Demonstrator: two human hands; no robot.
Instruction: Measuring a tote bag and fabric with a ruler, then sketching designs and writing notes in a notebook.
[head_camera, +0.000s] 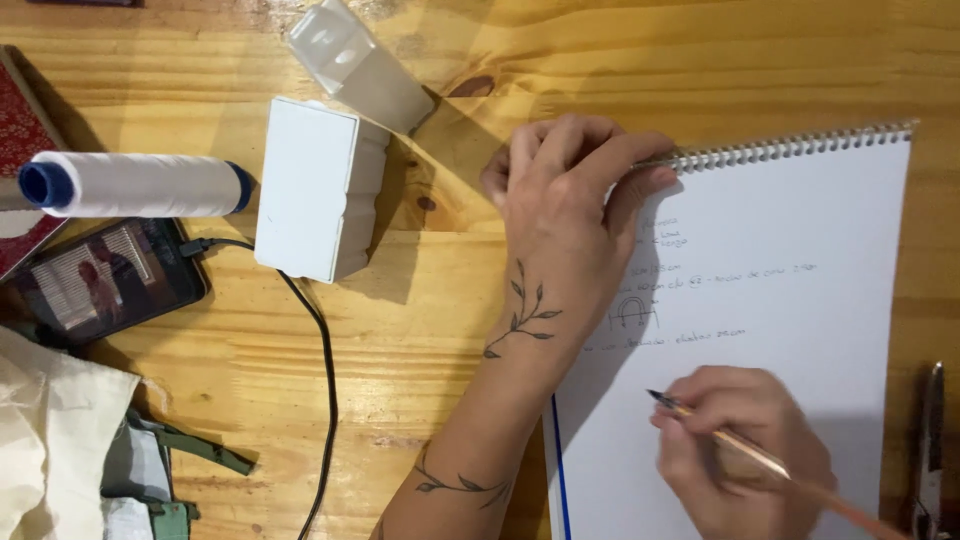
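2 hands | right grip (735, 445) closed on pencil (760, 455), tip over notebook (780, 260) | left hand (565, 210) flat on it

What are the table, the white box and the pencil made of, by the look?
Table: wood, likely pine, glossy; grain and knots show. White box: probably moulded plastic, matt, with ribbed sides. Pencil in the right hand: seemingly bare wood with a dark tip.

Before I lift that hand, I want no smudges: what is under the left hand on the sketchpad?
The left hand covers the sketchpad's top-left corner and spiral end. Handwritten notes and a small sketch show beside it; anything written beneath the palm is hidden.
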